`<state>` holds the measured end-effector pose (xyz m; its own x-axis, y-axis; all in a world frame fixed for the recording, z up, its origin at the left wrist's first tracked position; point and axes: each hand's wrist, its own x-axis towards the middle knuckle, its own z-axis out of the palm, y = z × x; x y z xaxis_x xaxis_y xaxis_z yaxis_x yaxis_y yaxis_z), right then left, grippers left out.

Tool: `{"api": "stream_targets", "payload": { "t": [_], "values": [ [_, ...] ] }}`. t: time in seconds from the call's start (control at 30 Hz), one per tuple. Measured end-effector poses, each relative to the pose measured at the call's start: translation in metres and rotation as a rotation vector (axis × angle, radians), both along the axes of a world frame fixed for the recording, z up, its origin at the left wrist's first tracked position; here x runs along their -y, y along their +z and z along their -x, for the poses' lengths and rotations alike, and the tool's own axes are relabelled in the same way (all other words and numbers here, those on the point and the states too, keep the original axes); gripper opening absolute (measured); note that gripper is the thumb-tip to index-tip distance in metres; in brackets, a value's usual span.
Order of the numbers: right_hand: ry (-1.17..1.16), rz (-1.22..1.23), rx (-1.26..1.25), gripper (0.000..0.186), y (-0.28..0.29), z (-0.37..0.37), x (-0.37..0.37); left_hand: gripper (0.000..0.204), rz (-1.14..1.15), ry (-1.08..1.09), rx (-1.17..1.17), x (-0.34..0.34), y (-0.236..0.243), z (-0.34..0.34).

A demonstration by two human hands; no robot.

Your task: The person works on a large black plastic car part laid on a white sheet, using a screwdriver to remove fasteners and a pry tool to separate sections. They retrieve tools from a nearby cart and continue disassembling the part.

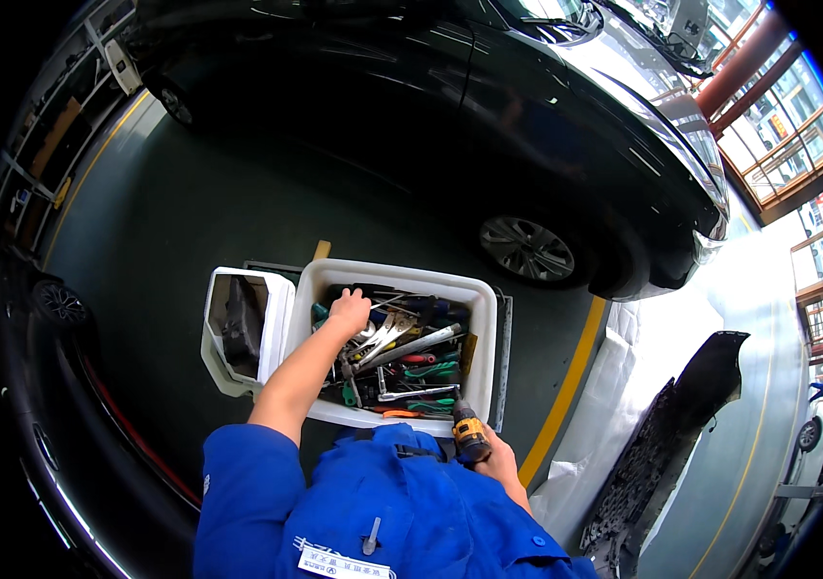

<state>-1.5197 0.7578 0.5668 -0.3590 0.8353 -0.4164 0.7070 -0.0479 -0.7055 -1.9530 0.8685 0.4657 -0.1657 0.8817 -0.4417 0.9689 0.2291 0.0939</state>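
A white plastic bin full of hand tools stands in front of me. My left hand reaches into its far left part, fingers curled closed among the tools; what they grip is hidden. Beside that hand lie thin metal shafts and silver locking pliers. A ratchet wrench and several green-handled tools lie nearer to me. At the bin's near right corner, my right hand is wrapped round a yellow and black cordless drill, its chuck pointing away from me toward the bin's rim.
Left of the bin stands a white container with a dark inside. A black car is parked beyond, its front wheel close to the bin. Another dark car stands at left. A dark bumper-like panel lies on white sheeting at right.
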Motion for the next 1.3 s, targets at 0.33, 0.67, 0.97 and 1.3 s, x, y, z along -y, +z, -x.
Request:
{"api": "stream_targets", "payload": {
  "t": [0.33, 0.67, 0.97, 1.3],
  "values": [
    [-0.097, 0.044, -0.132, 0.069, -0.026, -0.01, 0.01, 0.041, 0.297, -0.089, 0.13, -0.026, 0.006, 0.013],
    [-0.13, 0.052, -0.16, 0.065, -0.02, -0.006, 0.007, 0.035, 0.368, 0.499, 0.889, 0.098, 0.071, 0.028],
    [0.061, -0.001, -0.096, 0.068, -0.03, -0.017, -0.006, 0.057, -0.215, 0.826, 2.008, 0.216, 0.108, -0.007],
    [0.603, -0.339, 0.114, 0.065, 0.013, 0.067, -0.105, 0.022, -0.148, 0.875, 1.983, 0.257, 0.1, -0.055]
  ]
}}
